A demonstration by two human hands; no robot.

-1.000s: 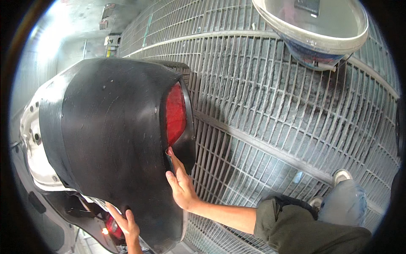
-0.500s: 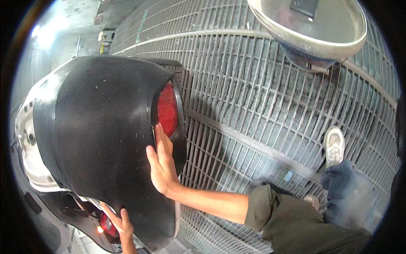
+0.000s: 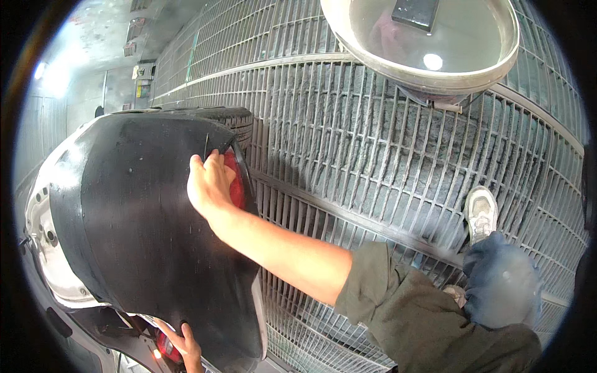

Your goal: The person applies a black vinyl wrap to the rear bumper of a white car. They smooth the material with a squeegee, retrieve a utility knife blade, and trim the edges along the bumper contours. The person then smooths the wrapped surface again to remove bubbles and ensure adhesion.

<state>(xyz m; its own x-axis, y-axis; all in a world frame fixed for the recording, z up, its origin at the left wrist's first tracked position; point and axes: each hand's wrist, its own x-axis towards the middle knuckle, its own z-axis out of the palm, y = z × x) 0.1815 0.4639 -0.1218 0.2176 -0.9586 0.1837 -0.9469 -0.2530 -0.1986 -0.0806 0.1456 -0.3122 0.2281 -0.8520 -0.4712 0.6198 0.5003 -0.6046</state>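
A black, wet-looking car body panel (image 3: pixel 143 217) fills the left side, with a red tail light (image 3: pixel 235 180) at its right edge. My right hand (image 3: pixel 208 186) is on the panel beside that light, fingers bent and close together. A thin dark sliver, seen edge-on, sticks up past its fingertips; what it is I cannot make out. Lower left, my left hand (image 3: pixel 183 347) rests at the panel's bottom edge, forefinger stretched and thumb apart. Near it glows a second red light (image 3: pixel 168 347), partly hidden by the panel.
A round tub (image 3: pixel 507 68) of cloudy water stands at the upper right, with a black block (image 3: pixel 415 12) in it. Metal grating (image 3: pixel 367 155) forms the floor. A tyre (image 3: pixel 239 121) shows behind the panel. My shoe (image 3: pixel 482 214) is at the right.
My right hand has moved up and left along the panel, and its spread fingers have drawn together. The view has shifted, showing more of the tub. My left hand keeps to the lower edge.
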